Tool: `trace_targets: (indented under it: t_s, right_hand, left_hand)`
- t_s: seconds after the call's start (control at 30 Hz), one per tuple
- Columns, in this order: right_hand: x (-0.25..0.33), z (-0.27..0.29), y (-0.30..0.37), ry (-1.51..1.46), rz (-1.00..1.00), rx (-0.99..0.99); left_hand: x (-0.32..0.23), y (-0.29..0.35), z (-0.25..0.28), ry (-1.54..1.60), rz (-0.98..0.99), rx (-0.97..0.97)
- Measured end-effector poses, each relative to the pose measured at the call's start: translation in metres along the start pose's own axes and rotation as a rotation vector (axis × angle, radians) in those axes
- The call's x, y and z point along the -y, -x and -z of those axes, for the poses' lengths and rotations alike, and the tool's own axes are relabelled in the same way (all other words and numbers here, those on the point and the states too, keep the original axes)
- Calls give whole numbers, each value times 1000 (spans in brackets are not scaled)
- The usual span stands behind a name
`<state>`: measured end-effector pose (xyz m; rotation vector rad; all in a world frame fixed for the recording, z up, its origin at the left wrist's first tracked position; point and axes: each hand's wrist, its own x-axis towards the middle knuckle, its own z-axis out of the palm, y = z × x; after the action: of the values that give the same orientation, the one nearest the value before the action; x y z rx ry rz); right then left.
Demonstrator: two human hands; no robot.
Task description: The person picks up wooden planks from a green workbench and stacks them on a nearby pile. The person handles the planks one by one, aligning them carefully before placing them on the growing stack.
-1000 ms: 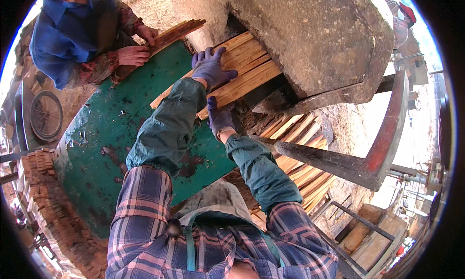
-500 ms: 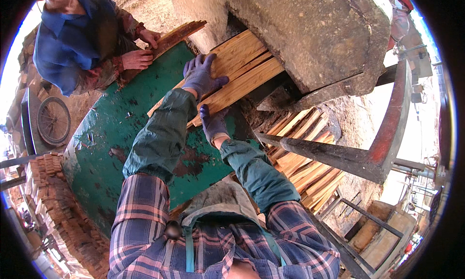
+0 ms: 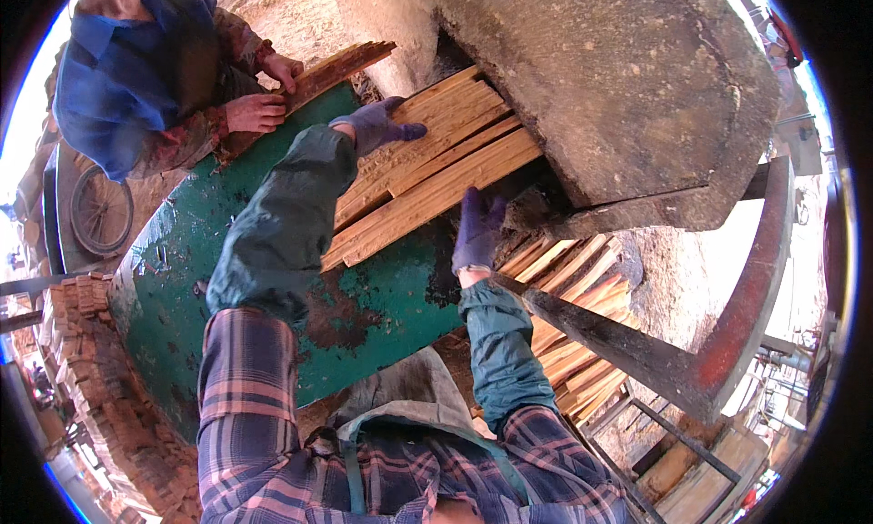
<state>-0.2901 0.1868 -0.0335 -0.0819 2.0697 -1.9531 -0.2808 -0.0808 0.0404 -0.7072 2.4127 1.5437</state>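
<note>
Several rough wooden boards [image 3: 455, 173] lie side by side on a green metal tabletop [image 3: 245, 224], their far ends beside a big concrete-like block. My left hand [image 3: 377, 126], in a purple glove, rests on the far-left edge of the boards with its thumb stretched over the wood. My right hand [image 3: 477, 231], gloved alike, is held up near the right end of the closest board, fingers raised and apart from it. Nothing shows in its grasp.
A co-worker's hands [image 3: 259, 112] hold a bark-edged slab [image 3: 332, 74] at the far left. The stone-like block [image 3: 618, 97] fills the upper right. A dark bent metal bar [image 3: 627, 333] crosses on the right, over stacked split wood [image 3: 582, 351]. Brick-like wood pieces [image 3: 100, 369] stand at left.
My right hand has left the near board and moved right, fingers now raised. My left hand has slid toward the boards' far-left edge. The co-worker's hands look unchanged.
</note>
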Motion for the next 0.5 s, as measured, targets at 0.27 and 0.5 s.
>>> trace_targets:
  t_s: [0.27, 0.5]
  right_hand:
    - [-1, -74, 34, 262, 34, -237]
    - [-2, -80, 123, 268, -21, -45]
  left_hand:
    - [24, 18, -9, 294, 4, 20]
    - [62, 111, -6, 366, 31, 16]
